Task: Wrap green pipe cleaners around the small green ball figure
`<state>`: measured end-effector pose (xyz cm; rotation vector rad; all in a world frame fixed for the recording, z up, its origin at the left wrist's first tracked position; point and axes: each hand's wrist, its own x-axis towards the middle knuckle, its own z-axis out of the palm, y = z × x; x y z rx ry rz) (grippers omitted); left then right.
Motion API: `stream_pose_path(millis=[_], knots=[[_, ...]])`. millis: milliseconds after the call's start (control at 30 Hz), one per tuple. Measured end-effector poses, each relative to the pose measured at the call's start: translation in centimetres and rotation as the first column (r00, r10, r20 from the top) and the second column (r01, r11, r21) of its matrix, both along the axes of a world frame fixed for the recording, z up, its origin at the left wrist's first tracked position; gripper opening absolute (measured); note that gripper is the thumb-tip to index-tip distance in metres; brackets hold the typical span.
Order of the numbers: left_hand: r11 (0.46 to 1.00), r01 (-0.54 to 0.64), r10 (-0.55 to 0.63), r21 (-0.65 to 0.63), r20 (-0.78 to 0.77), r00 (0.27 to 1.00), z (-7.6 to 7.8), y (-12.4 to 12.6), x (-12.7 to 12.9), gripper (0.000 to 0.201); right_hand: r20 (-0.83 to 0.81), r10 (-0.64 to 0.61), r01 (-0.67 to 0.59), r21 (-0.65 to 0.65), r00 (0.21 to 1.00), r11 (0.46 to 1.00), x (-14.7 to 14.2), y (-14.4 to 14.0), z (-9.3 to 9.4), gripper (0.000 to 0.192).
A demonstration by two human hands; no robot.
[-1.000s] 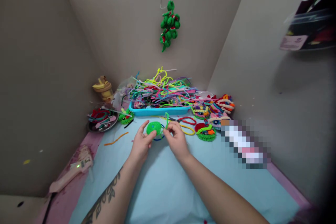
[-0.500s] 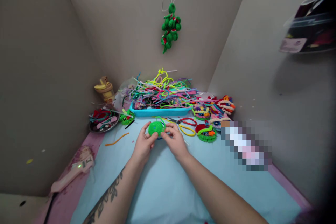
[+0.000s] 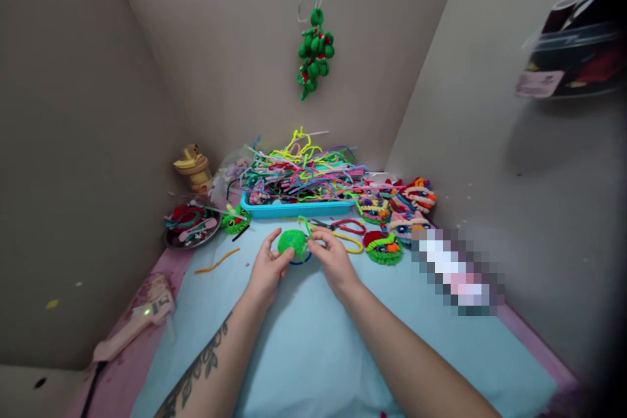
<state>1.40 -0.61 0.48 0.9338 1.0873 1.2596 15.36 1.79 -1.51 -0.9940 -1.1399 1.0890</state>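
Bright green, round, fuzzy disc (image 3: 290, 243) is between the two hands. The left hand (image 3: 267, 268) is clamped on its left and lower edge with thumb and fingers. At its right, a thin, green, fuzzy strand (image 3: 308, 228) rises by the right hand (image 3: 336, 262), whose thumb and fingertips seem pinched together on it. In my judgement, the strand could slip if this pinch weakens, or the disc could bend if the left thumb presses too strongly.

And there's the round, fuzzy green disc (image 3: 291, 243) in the left hand (image 3: 269, 266), green strand (image 3: 307, 227) bent beside it, blue curve (image 3: 307, 258) peeking below!
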Motion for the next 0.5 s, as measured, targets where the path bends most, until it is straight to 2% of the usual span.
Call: stream_pose_path(millis=[167, 367, 433, 500], knots=[[1.000, 0.028, -0.028, 0.006, -0.010, 1.000, -0.3, 0.0, 0.0, 0.081, -0.142, 0.187, -0.195, -0.047, 0.972, 0.980, 1.0, 0.4, 0.6, 0.018], [0.998, 0.062, -0.062, -0.001, 0.014, 0.998, -0.4, 0.1, -0.2, 0.079, -0.172, 0.371, -0.384, -0.050, 0.913, 0.922, 1.7, 0.3, 1.1, 0.023], [0.998, 0.061, -0.061, -0.007, 0.020, 0.998, -0.3, 0.1, -0.2, 0.079, -0.161, 0.366, -0.379, -0.052, 0.916, 0.924, 1.8, 0.5, 0.8, 0.021], [0.998, 0.068, -0.068, -0.010, 0.030, 0.997, -0.2, 0.0, -0.2, 0.079, -0.149, 0.291, -0.301, -0.053, 0.945, 0.952, 1.7, 0.7, 0.4, 0.018]])
